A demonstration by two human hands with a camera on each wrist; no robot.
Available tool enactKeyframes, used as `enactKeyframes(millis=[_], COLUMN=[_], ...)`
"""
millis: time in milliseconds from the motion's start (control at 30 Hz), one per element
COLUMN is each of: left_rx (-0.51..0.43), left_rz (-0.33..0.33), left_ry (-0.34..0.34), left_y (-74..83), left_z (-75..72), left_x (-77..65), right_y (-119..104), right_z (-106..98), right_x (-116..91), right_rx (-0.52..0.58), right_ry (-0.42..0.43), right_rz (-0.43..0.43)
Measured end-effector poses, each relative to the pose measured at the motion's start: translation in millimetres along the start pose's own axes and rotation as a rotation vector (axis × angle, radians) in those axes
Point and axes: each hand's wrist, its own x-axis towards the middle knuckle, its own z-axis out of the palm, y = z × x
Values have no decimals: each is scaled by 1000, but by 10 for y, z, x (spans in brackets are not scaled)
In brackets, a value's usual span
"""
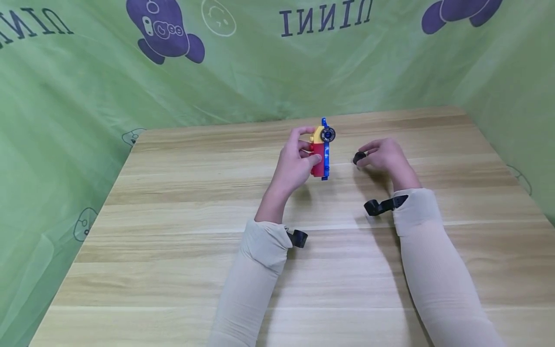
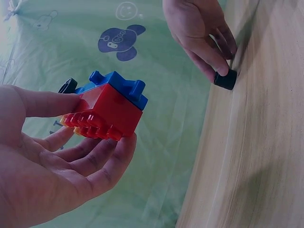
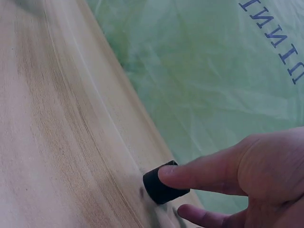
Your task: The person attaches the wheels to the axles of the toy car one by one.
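Observation:
My left hand [image 1: 295,164] grips a toy car of building blocks [image 1: 318,159], held up off the table. Its red block [image 2: 114,111] and a yellow one sit on a blue base [image 2: 114,85] with stubby axle ends. One black wheel [image 1: 328,134] is on the base near the yellow block; two axle ends facing the left wrist view are bare. To the right, my right hand [image 1: 386,156] pinches a loose black wheel [image 3: 161,185] between thumb and fingers, at or just over the tabletop. Whether that wheel touches the wood I cannot tell.
The wooden table [image 1: 173,202] ends at a green curtain [image 1: 269,82] with printed figures, which hangs behind and at both sides. Small black cameras [image 1: 298,238] stick out from the cuffs of both sleeves.

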Motion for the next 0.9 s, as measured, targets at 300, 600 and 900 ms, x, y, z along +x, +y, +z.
enactKeyframes(millis=[300, 600, 900], left_rx=[-19, -136, -255], left_rz=[-25, -37, -2], left_ry=[18, 116, 147], left_y=[-10, -28, 6], left_z=[-9, -54, -80], left_x=[12, 42, 25], right_y=[-4, -301, -625], right_z=[-34, -134, -21], right_x=[-15, -310, -631], right_rx=[-7, 85, 197], right_ry=[26, 75, -40], right_rz=[4, -168, -398])
